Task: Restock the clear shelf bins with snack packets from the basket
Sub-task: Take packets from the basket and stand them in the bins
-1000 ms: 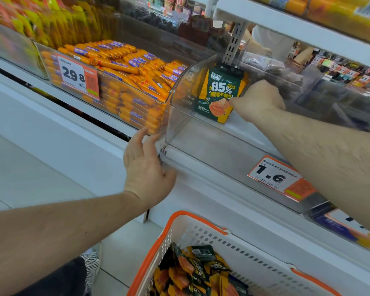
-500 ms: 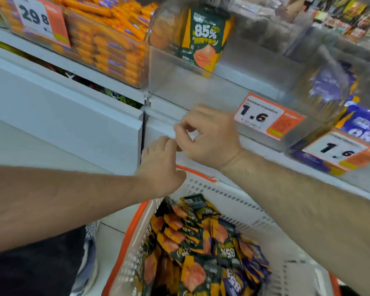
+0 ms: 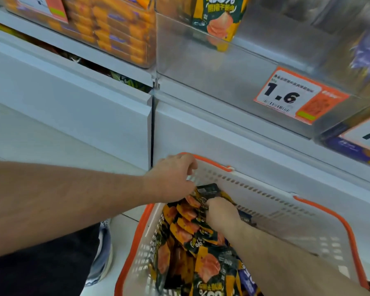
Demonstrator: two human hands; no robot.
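Observation:
A white basket (image 3: 276, 210) with an orange rim stands below the shelf, heaped with green-and-orange snack packets (image 3: 207, 265). My right hand (image 3: 220, 214) is down in the pile, with its fingers curled round a packet near the top. Over the basket's far left corner hovers my left hand (image 3: 171, 178), its fingers loosely curled and nothing between them. Above, the clear shelf bin (image 3: 222, 67) holds one upright packet (image 3: 220, 20) of the same kind at its back.
An orange price tag (image 3: 297, 97) reading 1.6 sticks to the bin's front. The left neighbouring bin (image 3: 115, 33) is packed with orange bars. A bin with purple packets (image 3: 363, 56) is at the right. A white shelf ledge (image 3: 244, 142) juts out above the basket.
Both hands have dropped from the shelf edge to the basket. My right hand went into the packet pile. The view has tilted further down.

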